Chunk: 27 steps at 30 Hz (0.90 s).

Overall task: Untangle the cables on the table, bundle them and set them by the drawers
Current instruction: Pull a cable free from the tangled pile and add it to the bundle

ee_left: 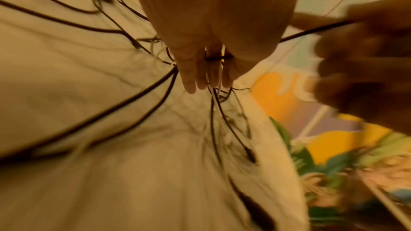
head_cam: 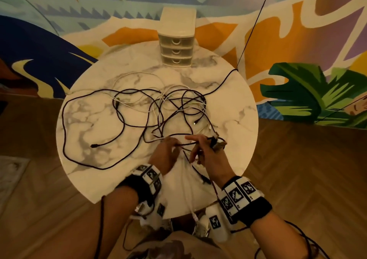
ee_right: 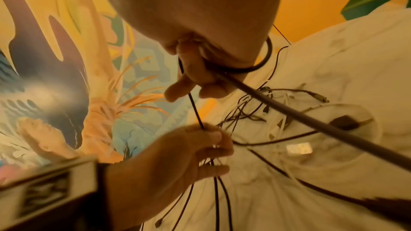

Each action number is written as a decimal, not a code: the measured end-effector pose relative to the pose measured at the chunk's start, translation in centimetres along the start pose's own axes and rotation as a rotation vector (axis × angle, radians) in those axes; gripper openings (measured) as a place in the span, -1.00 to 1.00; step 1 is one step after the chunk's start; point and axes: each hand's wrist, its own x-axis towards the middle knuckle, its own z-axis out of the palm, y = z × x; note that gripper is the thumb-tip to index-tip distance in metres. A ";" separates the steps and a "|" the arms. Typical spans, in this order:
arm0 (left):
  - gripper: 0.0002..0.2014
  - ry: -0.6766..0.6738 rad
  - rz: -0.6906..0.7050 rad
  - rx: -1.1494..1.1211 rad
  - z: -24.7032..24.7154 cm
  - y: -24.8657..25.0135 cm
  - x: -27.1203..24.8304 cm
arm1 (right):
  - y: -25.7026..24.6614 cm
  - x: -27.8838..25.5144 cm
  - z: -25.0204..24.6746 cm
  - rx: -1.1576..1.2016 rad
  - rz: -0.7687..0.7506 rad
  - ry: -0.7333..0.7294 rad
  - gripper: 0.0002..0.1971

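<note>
Both forearms came up from six o'clock in the head view, each wrist strapped with a black band carrying white marker blocks. The left hand [head_cam: 165, 153] sat just left of centre at about seven o'clock, knuckles up, its fingers [ee_right: 219, 152] curled under and closed round several thin strands. The right hand [head_cam: 206, 151] lay just beside it toward five o'clock, tilted inward, index finger [head_cam: 193, 138] stretched toward eleven o'clock while the other fingers [ee_right: 189, 83] bent down and pinched a dark strand. The two hands were close together, fingertips nearly meeting. The left wrist view was blurred.
</note>
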 end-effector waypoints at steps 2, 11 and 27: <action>-0.88 0.074 -0.040 0.042 -1.5 -1.6 2.1 | -0.4 -0.1 -1.0 0.031 -0.042 0.036 -0.58; -0.63 0.108 0.002 -0.008 -2.8 -2.3 2.5 | 0.5 -0.3 -3.7 0.043 -0.041 0.129 -0.57; -0.76 -0.114 0.091 0.148 -1.1 -4.6 3.0 | -1.4 -0.1 -3.2 0.096 -0.055 0.183 -0.52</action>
